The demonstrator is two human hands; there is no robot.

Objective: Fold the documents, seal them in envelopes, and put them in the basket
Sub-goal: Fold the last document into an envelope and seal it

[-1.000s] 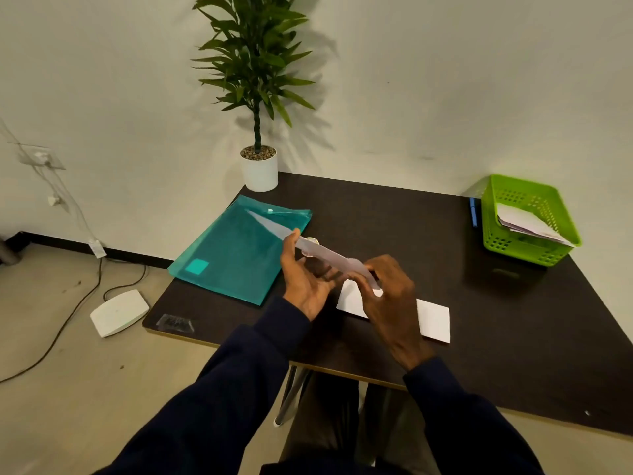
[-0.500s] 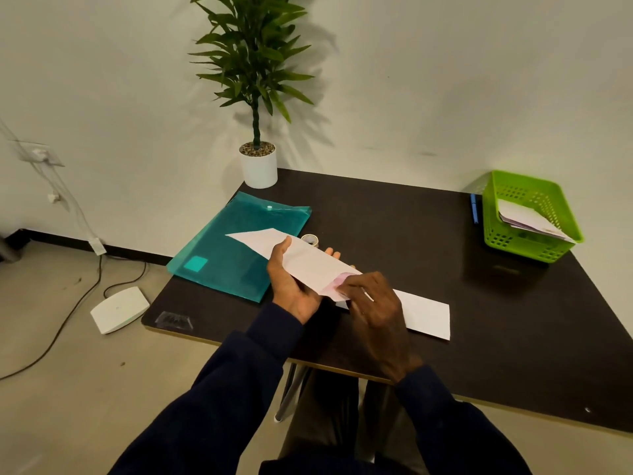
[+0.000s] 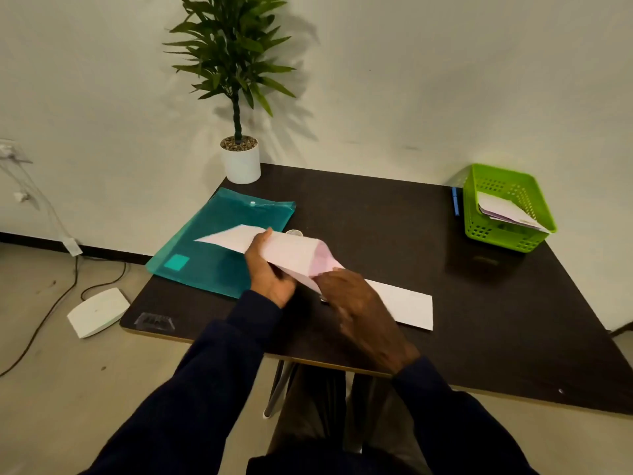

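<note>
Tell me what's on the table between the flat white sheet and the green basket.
Nothing: the head view shows only bare dark table between the flat white sheet and the green basket.

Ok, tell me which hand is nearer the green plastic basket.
Right. The right hand is left of the green plastic basket; the left hand, gripping the white paper envelope, is farther left, by the teal plastic folder.

Dark navy long sleeves (image 3: 212, 389) reach both wrists; dull brown trousers (image 3: 315, 413) below.
</note>
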